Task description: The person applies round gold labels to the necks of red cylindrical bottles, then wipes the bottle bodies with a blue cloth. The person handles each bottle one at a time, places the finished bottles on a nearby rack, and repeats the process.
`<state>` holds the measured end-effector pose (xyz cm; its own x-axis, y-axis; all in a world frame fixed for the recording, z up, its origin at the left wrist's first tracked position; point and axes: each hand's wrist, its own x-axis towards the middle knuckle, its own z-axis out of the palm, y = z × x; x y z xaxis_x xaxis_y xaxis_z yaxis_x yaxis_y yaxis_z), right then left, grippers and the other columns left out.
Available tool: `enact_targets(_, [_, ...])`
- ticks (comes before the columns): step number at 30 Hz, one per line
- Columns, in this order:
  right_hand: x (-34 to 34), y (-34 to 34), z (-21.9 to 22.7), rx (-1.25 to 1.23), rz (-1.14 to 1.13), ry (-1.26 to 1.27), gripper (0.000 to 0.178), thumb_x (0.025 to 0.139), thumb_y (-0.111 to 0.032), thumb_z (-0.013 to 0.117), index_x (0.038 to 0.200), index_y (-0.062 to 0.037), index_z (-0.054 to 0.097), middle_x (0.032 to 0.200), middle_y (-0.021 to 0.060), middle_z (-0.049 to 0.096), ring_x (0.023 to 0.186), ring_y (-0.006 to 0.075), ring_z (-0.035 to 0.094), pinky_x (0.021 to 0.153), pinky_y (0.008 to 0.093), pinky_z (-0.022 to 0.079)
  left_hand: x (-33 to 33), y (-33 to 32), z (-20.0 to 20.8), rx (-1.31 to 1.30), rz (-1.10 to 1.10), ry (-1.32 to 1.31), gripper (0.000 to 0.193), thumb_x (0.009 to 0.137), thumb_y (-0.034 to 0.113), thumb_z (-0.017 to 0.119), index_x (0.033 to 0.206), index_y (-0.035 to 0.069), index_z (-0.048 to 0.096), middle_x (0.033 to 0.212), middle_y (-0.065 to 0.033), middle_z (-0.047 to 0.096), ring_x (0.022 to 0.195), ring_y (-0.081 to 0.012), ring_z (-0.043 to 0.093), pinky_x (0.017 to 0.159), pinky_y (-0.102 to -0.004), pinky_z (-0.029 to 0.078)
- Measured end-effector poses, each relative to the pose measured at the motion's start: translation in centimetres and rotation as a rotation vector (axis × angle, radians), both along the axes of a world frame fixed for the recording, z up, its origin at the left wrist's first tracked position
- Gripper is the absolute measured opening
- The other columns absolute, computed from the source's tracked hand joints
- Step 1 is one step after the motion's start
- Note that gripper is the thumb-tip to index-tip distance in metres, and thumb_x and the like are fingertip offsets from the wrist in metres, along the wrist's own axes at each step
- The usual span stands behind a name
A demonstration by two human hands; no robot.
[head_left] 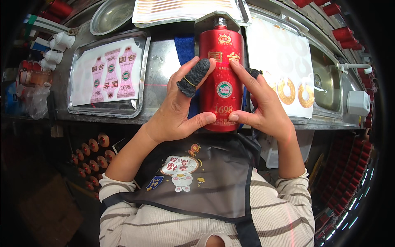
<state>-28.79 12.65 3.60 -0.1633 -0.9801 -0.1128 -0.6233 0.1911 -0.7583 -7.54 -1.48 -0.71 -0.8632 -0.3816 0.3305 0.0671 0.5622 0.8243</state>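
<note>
A red bottle [209, 103] with a silver neck lies on its back in front of me, neck pointing away. Gold lettering and a round green-and-white emblem decorate its face. My left hand [166, 113] is at its left side, fingers spread; its thumb touches the lower face and a fingertip reaches the upper lettering. From the right, my right hand [269, 105] lays a finger on the upper lettering and its thumb low on the face. Dark knitted finger covers are on both hands; a yellow band circles the left finger cover [195, 76]. A grey angled support [236, 25] shows behind the bottle's neck.
A metal tray [144, 82] with pink-and-gold printed sheets [88, 78] stands left. Further back are a round metal bowl [105, 20] and a tray of striped sheets [164, 16]. A blue cloth [184, 47] lies beside the bottle. Right are gold-ring sheets [302, 49] and a sink [335, 82].
</note>
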Motion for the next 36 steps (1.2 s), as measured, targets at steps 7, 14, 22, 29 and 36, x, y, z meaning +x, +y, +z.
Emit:
enact_targets(7, [-0.3, 0.0, -0.5, -0.028, 0.032, -0.008, 0.109, 0.066, -0.059, 0.084, 0.158, -0.021, 0.037, 0.086, 0.0029, 0.039, 0.071, 0.0155, 0.038, 0.062, 0.0285, 0.035, -0.1, -0.1, 0.0, -0.044, 0.009, 0.014, 0.091, 0.086, 0.042, 0.073, 0.157, 0.007, 0.028, 0.158, -0.0127, 0.04, 0.148, -0.0382, 0.027, 0.119, -0.0498, 0.02])
enact_targets(14, [-0.3, -0.2, -0.9, -0.043, 0.047, -0.063, 0.11, 0.067, -0.056, 0.084, 0.158, -0.0187, 0.035, 0.087, 0.0024, 0.039, 0.071, 0.0152, 0.036, 0.063, 0.0275, 0.034, -0.1, 0.0, 0.0, -0.017, 0.021, 0.0, 0.094, 0.083, 0.043, 0.075, 0.156, 0.006, 0.029, 0.157, -0.0131, 0.041, 0.146, -0.0383, 0.028, 0.119, -0.0503, 0.021])
enact_targets(22, [-1.5, -0.1, -1.4, -0.115, -0.241, -0.369, 0.084, 0.081, -0.044, 0.077, 0.152, -0.0137, 0.043, 0.122, 0.0116, 0.064, 0.069, 0.0107, 0.046, 0.063, 0.0271, 0.042, 0.2, -0.2, 0.6, -0.084, 0.046, -0.047, 0.099, 0.083, 0.044, 0.076, 0.157, 0.004, 0.024, 0.159, -0.0152, 0.036, 0.146, -0.0376, 0.028, 0.119, -0.0487, 0.021])
enact_targets(29, [-4.0, -0.1, -2.3, -0.285, -0.792, -0.923, 0.032, 0.091, -0.017, 0.066, 0.117, 0.0014, 0.065, 0.097, 0.0081, 0.066, 0.084, 0.0133, 0.061, 0.081, 0.0262, 0.051, 0.4, 1.2, 0.8, 0.169, -0.012, -0.079, 0.115, 0.079, 0.031, 0.084, 0.159, -0.001, 0.008, 0.165, -0.0217, 0.015, 0.151, -0.0382, 0.019, 0.123, -0.0455, 0.015])
enact_targets(36, [2.8, -1.0, 4.0, -0.511, 0.14, 0.042, 0.036, 0.073, 0.003, 0.076, 0.107, 0.0032, 0.065, 0.086, 0.0137, 0.063, 0.066, 0.0259, 0.061, 0.063, 0.035, 0.051, 0.0, 2.0, 0.2, 0.293, 0.022, 0.033, 0.122, 0.077, 0.028, 0.087, 0.159, 0.0, 0.001, 0.164, -0.0278, 0.012, 0.153, -0.0389, 0.016, 0.123, -0.0449, 0.016])
